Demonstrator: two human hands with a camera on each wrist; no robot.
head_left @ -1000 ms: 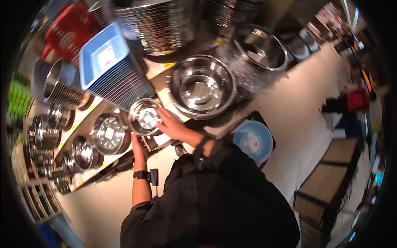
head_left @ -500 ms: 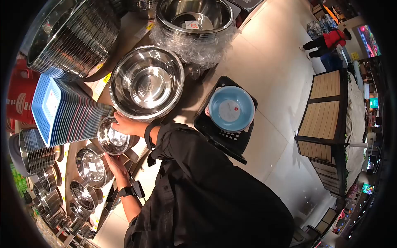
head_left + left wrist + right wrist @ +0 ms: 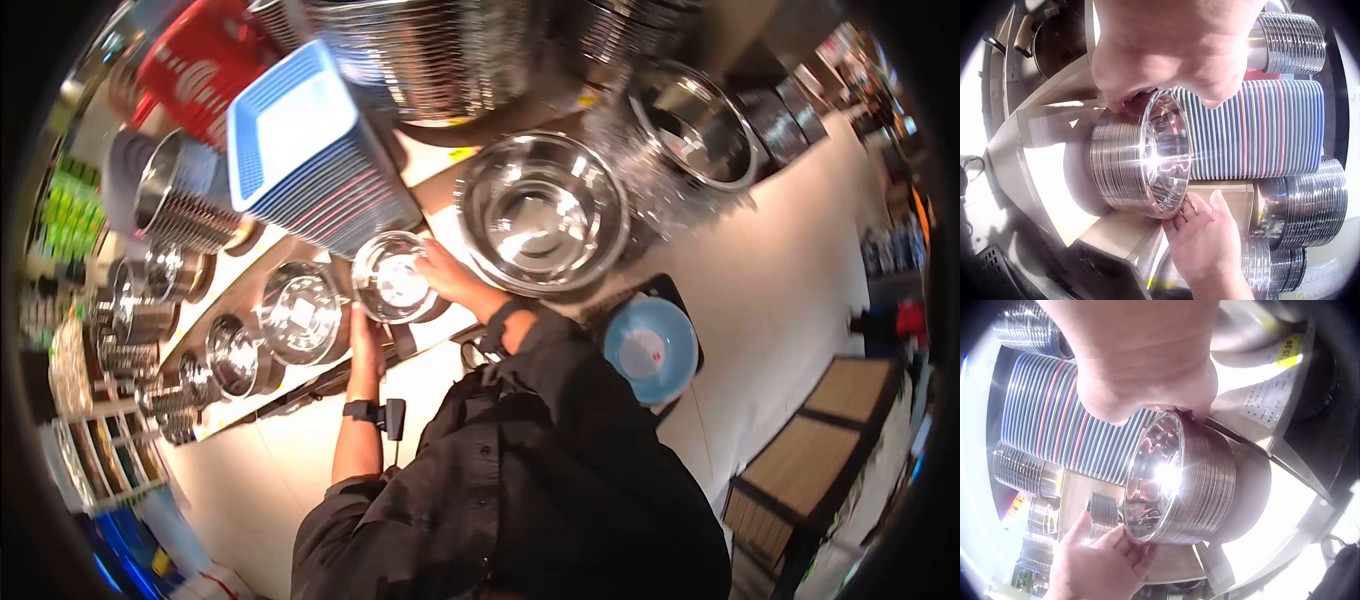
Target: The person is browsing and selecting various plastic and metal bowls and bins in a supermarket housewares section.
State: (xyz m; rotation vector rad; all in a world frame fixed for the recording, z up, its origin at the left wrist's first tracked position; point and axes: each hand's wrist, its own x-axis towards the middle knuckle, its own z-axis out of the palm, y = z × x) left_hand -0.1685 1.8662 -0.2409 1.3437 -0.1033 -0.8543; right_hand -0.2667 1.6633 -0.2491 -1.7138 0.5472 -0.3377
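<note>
A stack of small stainless steel bowls (image 3: pixel 385 285) stands on the shelf between my two hands, and its shiny inside faces me. At the stack's near left side, my left hand (image 3: pixel 366 342) touches it with its fingers along the wall. My right hand (image 3: pixel 455 278) lies at the opposite side, fingertips right at the top rim. In the left wrist view the right hand (image 3: pixel 1207 240) has its fingers against the stack (image 3: pixel 1119 165) just behind the rim, thumb spread away. The right wrist view shows the left hand (image 3: pixel 1097 562) the same way, thumb held off.
Behind the bowls stands a tall stack of blue plastic baskets (image 3: pixel 320 180). Large steel basins (image 3: pixel 545 215) sit to the right, more steel pots (image 3: pixel 300 315) along the shelf's left. A blue basin (image 3: pixel 650 350) rests on a black basket near my right arm.
The head view swung right and then back, so the shelf shifted across the picture. Both hands stay at the same bowl stack, at opposite sides.
</note>
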